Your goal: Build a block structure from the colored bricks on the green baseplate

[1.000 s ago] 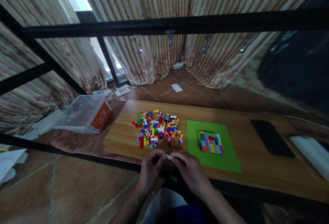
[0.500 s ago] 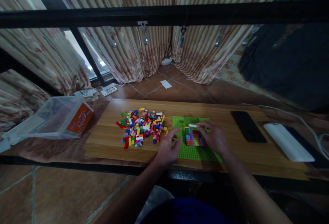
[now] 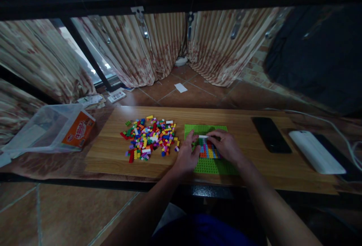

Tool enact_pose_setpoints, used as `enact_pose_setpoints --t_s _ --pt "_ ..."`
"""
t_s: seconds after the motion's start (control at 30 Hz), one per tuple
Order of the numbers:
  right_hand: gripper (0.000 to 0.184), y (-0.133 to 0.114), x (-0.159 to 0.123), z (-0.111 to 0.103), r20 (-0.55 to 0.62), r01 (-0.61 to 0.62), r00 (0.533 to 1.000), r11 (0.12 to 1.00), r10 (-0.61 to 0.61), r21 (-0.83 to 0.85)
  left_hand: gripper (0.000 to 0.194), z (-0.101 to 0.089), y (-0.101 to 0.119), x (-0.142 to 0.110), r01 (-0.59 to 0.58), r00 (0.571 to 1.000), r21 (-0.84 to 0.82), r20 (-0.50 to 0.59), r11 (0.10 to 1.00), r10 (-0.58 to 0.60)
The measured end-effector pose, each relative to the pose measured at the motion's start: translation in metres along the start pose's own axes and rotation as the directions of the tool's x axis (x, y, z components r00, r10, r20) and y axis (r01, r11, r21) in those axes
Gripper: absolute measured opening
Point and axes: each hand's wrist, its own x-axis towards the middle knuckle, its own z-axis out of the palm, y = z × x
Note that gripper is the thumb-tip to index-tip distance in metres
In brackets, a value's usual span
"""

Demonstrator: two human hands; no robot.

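A block of colourful bricks (image 3: 209, 151) stands on the green baseplate (image 3: 210, 167). Along its far edge lies a long white brick (image 3: 203, 136), its right end pinched between the thumb and fingers of my right hand (image 3: 227, 146). My left hand (image 3: 187, 152) is at the left side of the block, fingers apart and curved around its corner. The left fingertips come close to the white brick's left end; whether they touch it I cannot tell. Both hands cover parts of the block's sides.
Left of the baseplate spreads a pile of loose bricks (image 3: 152, 136) on the wooden board (image 3: 107, 152). A clear plastic bin (image 3: 48, 125) with an orange label stands at the far left. To the right lie a black phone (image 3: 270, 135) and a white oblong device (image 3: 316, 152) near a cable.
My left hand has moved in against the block's left side. My right hand has brought the white brick down and left onto the block's far edge. The camera view has shifted slightly.
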Motion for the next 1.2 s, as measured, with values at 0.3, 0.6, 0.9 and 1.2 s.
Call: enact_pose_setpoints --t_s 0.3,0.6,0.9,1.2 --pt "0.019 -0.004 0.005 -0.006 0.068 0.007 0.998 1.000 -0.007 0.007 0.064 0.001 -0.003 -0.004 -0.087 0.996 0.113 0.017 0.990 0.086" --pt "0.019 -0.004 0.006 -0.009 0.090 0.003 0.996 0.999 0.001 -0.042 0.065 0.006 0.003 -0.006 -0.163 0.986 0.335 0.077 0.928 0.145" --pt "0.017 -0.009 0.017 -0.014 0.217 -0.021 0.975 0.993 0.047 -0.119 0.071 0.014 0.004 -0.008 -0.210 0.977 0.404 0.115 0.890 0.178" --pt "0.026 -0.004 0.019 -0.021 0.240 -0.021 0.970 0.998 0.036 -0.067 0.061 -0.019 0.014 -0.036 -0.145 0.989 0.383 0.019 0.912 0.149"
